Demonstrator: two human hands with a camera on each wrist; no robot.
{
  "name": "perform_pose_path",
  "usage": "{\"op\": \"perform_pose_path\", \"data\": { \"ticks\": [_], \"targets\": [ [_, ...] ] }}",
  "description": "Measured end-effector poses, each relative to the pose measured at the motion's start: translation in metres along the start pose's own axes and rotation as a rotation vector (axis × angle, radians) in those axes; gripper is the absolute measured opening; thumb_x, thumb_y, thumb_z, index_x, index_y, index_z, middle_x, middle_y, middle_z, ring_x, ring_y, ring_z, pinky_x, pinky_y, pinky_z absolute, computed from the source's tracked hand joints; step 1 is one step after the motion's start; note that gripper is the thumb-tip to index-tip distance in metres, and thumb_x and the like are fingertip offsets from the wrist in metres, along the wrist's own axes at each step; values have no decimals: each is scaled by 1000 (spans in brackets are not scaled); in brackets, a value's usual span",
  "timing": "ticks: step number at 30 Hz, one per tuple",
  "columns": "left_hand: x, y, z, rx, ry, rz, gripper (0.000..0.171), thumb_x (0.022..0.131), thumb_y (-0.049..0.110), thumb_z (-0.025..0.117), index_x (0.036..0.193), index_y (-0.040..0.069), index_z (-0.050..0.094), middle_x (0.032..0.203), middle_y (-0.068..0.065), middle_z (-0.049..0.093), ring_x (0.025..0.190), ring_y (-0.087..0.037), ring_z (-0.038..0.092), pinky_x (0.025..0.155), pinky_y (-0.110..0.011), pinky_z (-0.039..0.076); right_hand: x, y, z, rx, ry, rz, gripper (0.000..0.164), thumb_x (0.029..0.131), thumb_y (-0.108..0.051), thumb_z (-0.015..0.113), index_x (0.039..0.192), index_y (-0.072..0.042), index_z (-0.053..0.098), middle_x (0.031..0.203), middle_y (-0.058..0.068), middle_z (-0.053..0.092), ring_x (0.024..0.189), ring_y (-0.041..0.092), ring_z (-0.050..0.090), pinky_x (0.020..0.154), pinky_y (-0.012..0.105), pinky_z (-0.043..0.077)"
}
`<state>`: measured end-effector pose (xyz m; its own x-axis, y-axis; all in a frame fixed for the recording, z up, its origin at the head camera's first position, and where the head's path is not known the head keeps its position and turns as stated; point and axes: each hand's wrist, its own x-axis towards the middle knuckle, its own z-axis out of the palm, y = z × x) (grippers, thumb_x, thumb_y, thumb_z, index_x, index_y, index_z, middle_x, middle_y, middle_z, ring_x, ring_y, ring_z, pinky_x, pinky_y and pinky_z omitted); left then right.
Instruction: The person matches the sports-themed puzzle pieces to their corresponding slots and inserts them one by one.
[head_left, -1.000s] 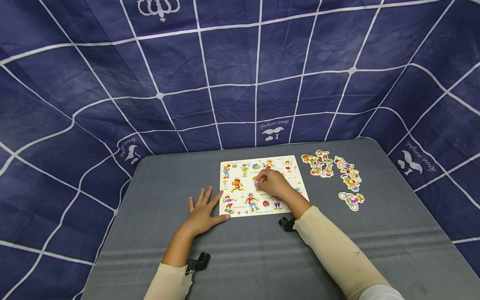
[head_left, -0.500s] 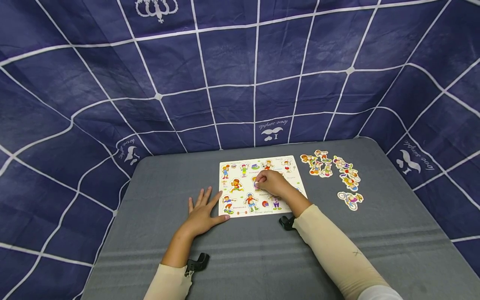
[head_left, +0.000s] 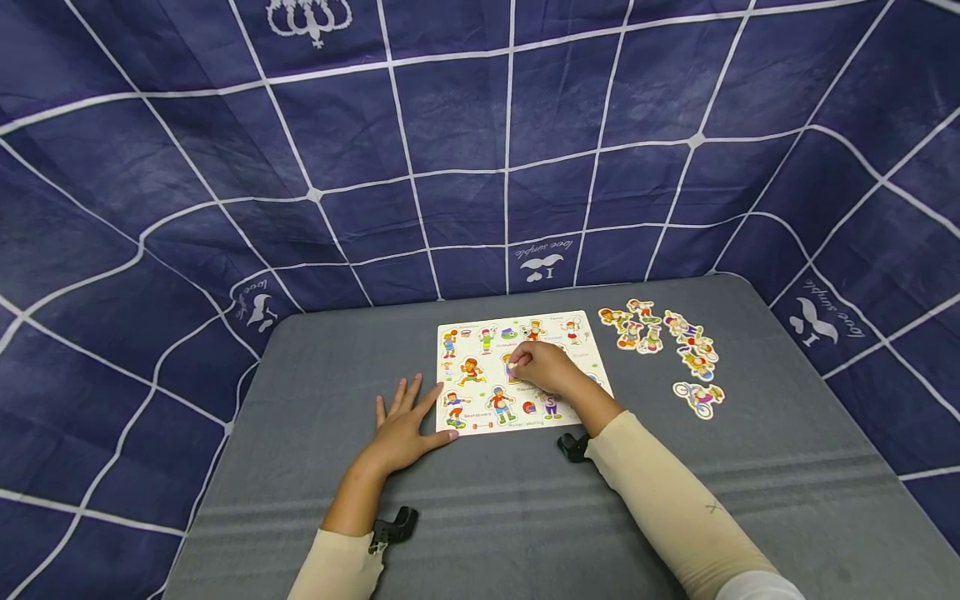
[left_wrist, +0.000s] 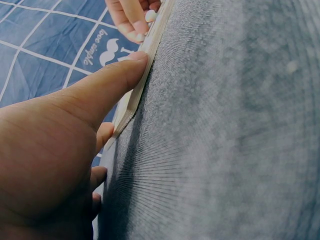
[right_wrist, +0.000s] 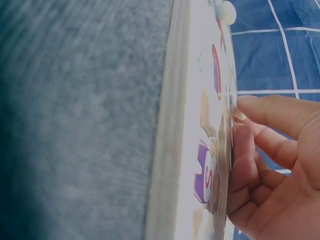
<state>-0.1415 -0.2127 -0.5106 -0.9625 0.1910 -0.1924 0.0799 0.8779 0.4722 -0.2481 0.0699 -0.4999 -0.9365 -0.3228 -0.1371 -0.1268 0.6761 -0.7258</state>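
Note:
A wooden peg puzzle board (head_left: 480,398) with cartoon sports figures lies flat on the table. My right hand (head_left: 546,368) is over its middle, thumb and fingers pinching a puzzle piece (head_left: 511,372) by its small knob. In the right wrist view the pinching fingertips (right_wrist: 246,106) are right at the board's face, and the palm hides part of the piece. My left hand (head_left: 401,433) lies spread at the board's left edge. Its thumb (left_wrist: 127,70) touches the near left corner, while the other fingers rest on the cloth.
Several loose puzzle pieces (head_left: 630,335) lie right of the board, with a cyclist piece (head_left: 699,399) nearer. A white knob (right_wrist: 228,12) stands up from the board. Blue gridded fabric (head_left: 465,208) walls the grey table (head_left: 330,367) at the back and sides.
The view has shifted very slightly. Both hands keep their places, the right still pinching the piece at the board's middle.

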Motion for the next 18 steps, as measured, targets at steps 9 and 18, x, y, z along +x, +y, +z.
{"op": "perform_pose_path", "data": {
  "ticks": [9, 18],
  "targets": [
    [0, 0, 0, -4, 5, 3, 94, 84, 68, 68, 161, 31, 28, 172, -10, 7, 159, -38, -5, 119, -71, -12, -5, 3, 0, 66, 16, -1, 13, 90, -19, 71, 102, -14, 71, 89, 0, 64, 80, 12, 57, 78, 27, 45],
    [0, 1, 1, -3, 4, 0, 94, 84, 68, 69, 161, 32, 28, 172, -10, 7, 159, -38, -4, 119, -71, -12, -12, 7, -2, 135, 68, -25, 14, 93, -20, 67, 105, -14, 72, 94, 1, 68, 85, 11, 61, 83, 28, 48]
  ]
}}
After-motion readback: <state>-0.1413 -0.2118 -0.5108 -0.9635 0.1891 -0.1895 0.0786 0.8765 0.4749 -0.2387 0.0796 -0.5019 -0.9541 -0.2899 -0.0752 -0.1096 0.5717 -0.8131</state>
